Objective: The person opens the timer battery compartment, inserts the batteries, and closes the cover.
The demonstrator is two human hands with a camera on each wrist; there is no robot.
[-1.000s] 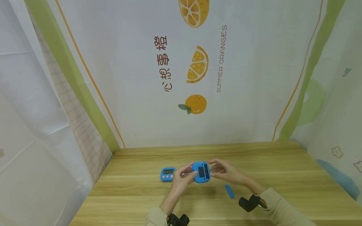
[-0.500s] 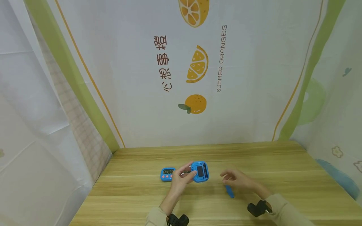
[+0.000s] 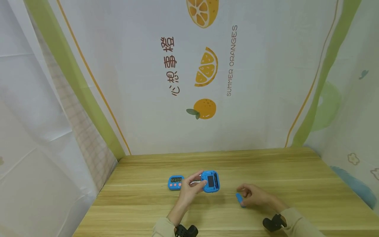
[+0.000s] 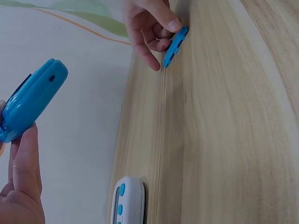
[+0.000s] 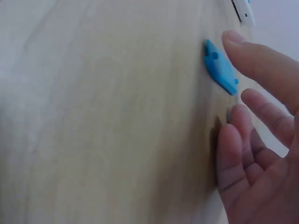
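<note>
My left hand (image 3: 189, 191) holds a blue digital timer (image 3: 211, 181) above the table, pinched at its left side between thumb and fingers. The timer's back faces the head view, its battery slot uncovered. In the left wrist view the same timer (image 4: 35, 100) shows edge-on. A small blue battery cover (image 3: 239, 198) lies on the table to the right. Right beside it is my right hand (image 3: 256, 197), fingers loosely bent, thumb tip overlapping the cover's near end. From the right wrist, the cover (image 5: 220, 70) appears just beyond the thumb tip, not gripped.
Another blue timer (image 3: 176, 182) with pink buttons stands left of my left hand, its display lit. A white timer with blue buttons (image 4: 128, 200) is mostly hidden behind the left hand in the head view. A printed cloth (image 3: 251, 98) hangs behind the wooden table (image 3: 142, 210).
My right hand has moved away from the held timer, right and down to the battery cover on the table. The left hand and its timer have hardly moved.
</note>
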